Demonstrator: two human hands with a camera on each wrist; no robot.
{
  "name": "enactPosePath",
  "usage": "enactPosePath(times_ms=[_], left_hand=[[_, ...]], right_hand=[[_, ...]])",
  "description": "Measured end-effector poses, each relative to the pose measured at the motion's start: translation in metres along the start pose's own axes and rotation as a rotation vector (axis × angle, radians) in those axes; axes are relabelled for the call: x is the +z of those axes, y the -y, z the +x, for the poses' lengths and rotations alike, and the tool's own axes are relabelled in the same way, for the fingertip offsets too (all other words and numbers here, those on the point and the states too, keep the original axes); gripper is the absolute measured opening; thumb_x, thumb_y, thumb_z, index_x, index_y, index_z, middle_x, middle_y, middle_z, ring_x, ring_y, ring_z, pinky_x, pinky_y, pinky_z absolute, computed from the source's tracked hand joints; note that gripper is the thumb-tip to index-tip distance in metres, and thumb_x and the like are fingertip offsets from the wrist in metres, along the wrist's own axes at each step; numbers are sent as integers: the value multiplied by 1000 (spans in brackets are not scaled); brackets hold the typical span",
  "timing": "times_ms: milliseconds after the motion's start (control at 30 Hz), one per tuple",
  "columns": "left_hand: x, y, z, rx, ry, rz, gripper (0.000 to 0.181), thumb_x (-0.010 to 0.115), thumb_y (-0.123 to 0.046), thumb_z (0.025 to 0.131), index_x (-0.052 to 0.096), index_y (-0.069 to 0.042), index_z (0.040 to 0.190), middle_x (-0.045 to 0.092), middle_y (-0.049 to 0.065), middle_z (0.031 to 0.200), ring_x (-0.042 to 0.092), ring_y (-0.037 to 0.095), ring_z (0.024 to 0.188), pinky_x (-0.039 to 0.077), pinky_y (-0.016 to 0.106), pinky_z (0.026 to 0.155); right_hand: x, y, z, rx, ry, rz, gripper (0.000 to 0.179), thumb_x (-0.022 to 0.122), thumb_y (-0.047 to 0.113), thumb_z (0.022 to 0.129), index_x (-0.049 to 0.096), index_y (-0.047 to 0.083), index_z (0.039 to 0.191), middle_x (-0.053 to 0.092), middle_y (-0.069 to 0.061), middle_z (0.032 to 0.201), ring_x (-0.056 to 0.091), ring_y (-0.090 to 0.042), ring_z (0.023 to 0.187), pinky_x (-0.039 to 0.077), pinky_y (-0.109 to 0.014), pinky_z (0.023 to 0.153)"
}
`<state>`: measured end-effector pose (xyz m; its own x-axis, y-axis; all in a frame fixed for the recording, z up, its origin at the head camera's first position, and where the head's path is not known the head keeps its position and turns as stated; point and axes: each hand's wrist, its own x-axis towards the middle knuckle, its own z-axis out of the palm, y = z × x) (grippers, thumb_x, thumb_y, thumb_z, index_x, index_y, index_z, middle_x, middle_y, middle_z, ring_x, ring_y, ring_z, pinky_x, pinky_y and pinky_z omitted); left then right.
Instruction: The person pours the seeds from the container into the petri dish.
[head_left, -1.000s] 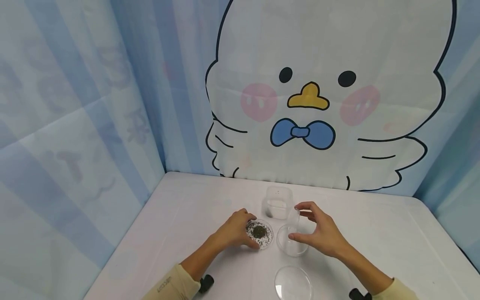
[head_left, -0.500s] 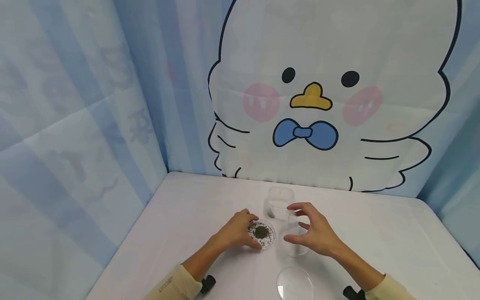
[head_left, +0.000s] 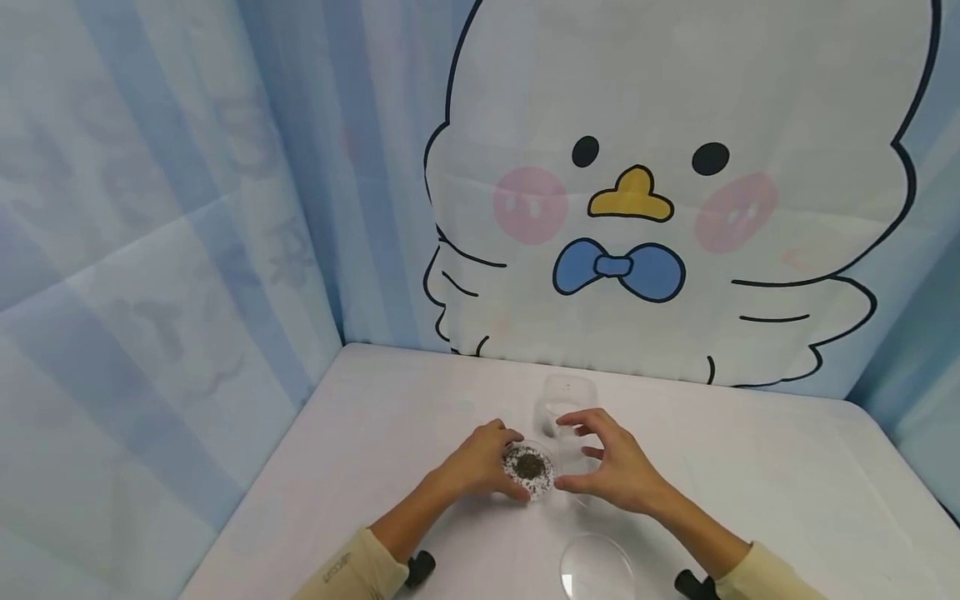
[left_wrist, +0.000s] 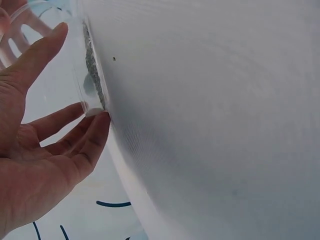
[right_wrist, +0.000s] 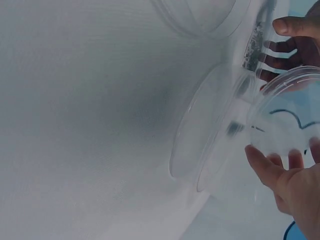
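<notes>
My left hand (head_left: 480, 462) grips a shallow clear round dish (head_left: 529, 470) by its sides, thumb in front and fingers behind. Dark, crumbly bits lie in it, heaped at the middle and scattered toward the edge. In the left wrist view the bits (left_wrist: 93, 67) form a dark layer low along the dish. My right hand (head_left: 618, 471) pinches a clear round dish (right_wrist: 280, 112) between thumb and fingers, tipped on edge just right of the left hand's dish. Behind it, another clear round dish (right_wrist: 202, 120) lies on the table, partly hidden in the head view.
A clear round lid or dish (head_left: 597, 568) lies flat toward the near edge of the white table (head_left: 405, 392). Behind the hands sits a clear squarish tub (head_left: 570, 392). Curtains with a cartoon bird (head_left: 630, 100) hang at the back.
My right hand has moved left with its clear dish, closing on the dish of dark bits. My left hand keeps its grip on that dish. The head view has shifted slightly.
</notes>
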<state>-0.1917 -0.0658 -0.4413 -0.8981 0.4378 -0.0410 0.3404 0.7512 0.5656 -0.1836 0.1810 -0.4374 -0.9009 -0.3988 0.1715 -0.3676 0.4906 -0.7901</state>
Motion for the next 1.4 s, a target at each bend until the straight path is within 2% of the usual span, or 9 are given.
enactPosePath(times_ms=[133,333,500,700,900,1033,1400], left_hand=[[-3,3,-3,-15,9,-7,84,101,-33,66,66,-3,136,65,10,120,63,23,110,55,37,98],[-7,23,-9,-32,6,31,93,100,-38,67,60,-9,145,62,7,128,61,24,120,53,40,104],[-14,38,-19,-39,7,71,94,99,-41,68,58,-11,148,60,7,132,59,24,124,52,42,107],[-20,48,-32,-55,18,93,94,98,-42,70,56,-13,149,60,6,133,58,23,126,50,42,110],[-26,52,-41,-84,17,80,93,96,-42,72,55,-14,150,58,6,139,56,26,131,48,46,113],[-28,52,-42,-94,17,87,92,95,-42,73,55,-15,151,57,5,141,56,25,133,48,46,113],[-30,50,-44,-97,18,86,90,95,-42,75,55,-16,151,58,5,140,56,25,132,48,46,113]], right_hand=[[7,5,5,-10,27,0,76,98,26,71,61,19,136,56,-8,138,55,-42,127,58,-54,98],[16,10,13,-70,57,-33,74,98,22,71,63,17,136,58,-6,136,58,-40,124,57,-57,97],[27,10,19,-134,97,-113,73,96,23,73,64,16,138,59,-1,134,59,-35,126,57,-56,97],[38,13,23,-162,158,-225,73,95,29,75,65,14,140,57,-1,135,55,-31,127,49,-59,101],[47,15,28,-197,205,-305,73,95,29,75,66,13,139,57,-4,135,52,-31,128,50,-57,102],[50,13,29,-225,224,-354,72,95,28,76,65,12,139,56,-7,138,51,-31,129,51,-55,103],[55,13,30,-294,198,-379,60,94,31,77,69,12,128,62,-8,132,55,-26,119,53,-45,98]])
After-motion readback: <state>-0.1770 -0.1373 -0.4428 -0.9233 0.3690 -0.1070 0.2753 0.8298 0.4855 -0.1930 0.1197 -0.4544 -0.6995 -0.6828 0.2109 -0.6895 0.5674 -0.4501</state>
